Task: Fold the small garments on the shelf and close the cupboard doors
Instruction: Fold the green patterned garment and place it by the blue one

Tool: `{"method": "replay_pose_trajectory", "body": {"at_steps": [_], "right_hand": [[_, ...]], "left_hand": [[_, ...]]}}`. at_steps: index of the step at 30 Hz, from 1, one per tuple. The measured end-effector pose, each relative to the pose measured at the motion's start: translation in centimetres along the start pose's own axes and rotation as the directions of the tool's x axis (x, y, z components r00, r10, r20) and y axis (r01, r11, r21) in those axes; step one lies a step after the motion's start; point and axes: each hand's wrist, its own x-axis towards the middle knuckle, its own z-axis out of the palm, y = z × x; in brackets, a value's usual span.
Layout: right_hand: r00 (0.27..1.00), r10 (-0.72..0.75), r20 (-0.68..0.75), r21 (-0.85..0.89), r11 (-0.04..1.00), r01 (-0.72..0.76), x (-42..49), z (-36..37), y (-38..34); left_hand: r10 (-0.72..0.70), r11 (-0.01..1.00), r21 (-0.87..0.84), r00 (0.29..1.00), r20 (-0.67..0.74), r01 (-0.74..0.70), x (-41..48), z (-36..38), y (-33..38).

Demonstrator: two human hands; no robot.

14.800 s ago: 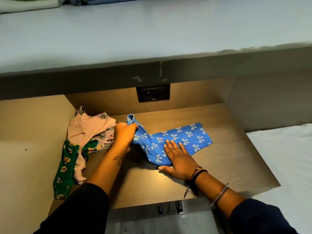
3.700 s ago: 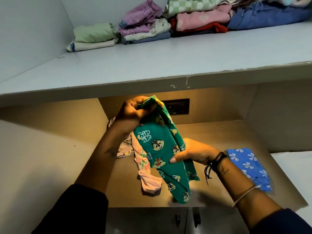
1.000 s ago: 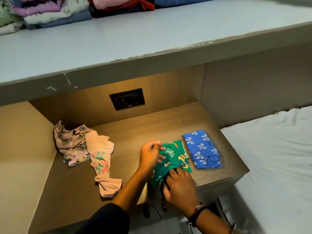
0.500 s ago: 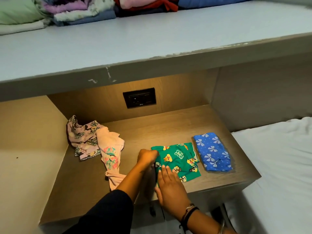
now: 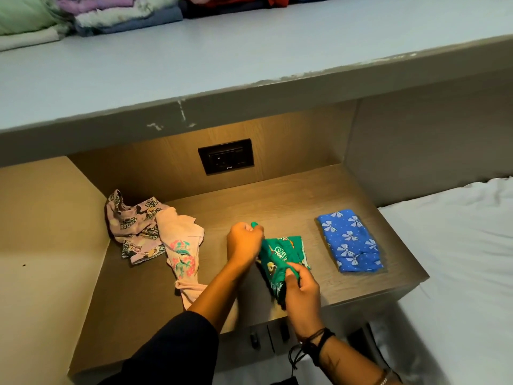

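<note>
One green garment (image 5: 283, 251) lies near the middle of the shelf (image 5: 277, 201). The left hand (image 5: 244, 241) pinches its far edge and the right hand (image 5: 302, 290) its near edge. One folded blue garment (image 5: 350, 241) lies to the right. Two crumpled ones lie overlapping to the left: a printed pink garment (image 5: 136, 226) and a floral pink garment (image 5: 183, 245).

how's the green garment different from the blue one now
The green garment is gripped by the left hand and right hand; the blue garment lies untouched. The green one is bunched and partly lifted, mid-fold; the blue one lies flat, folded into a rectangle. Green shows cartoon prints, blue white bows. Both sit on the wooden shelf.
</note>
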Motion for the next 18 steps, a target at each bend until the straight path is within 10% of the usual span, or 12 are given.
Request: {"method": "replay_pose_trajectory", "body": {"at_steps": [11, 18], "right_hand": [[0.97, 0.124, -0.211, -0.096, 0.984, -0.147, 0.4, -3.5, 1.4], [0.942, 0.196, -0.271, -0.077, 0.971, -0.224, 0.1, -4.7, 0.9]], "left_hand": [[0.208, 0.923, 0.286, 0.959, 0.192, -0.258, -3.2, 7.4, 3.4], [0.268, 0.941, -0.286, 0.912, 0.311, -0.179, -2.8, 6.9, 2.1]]}}
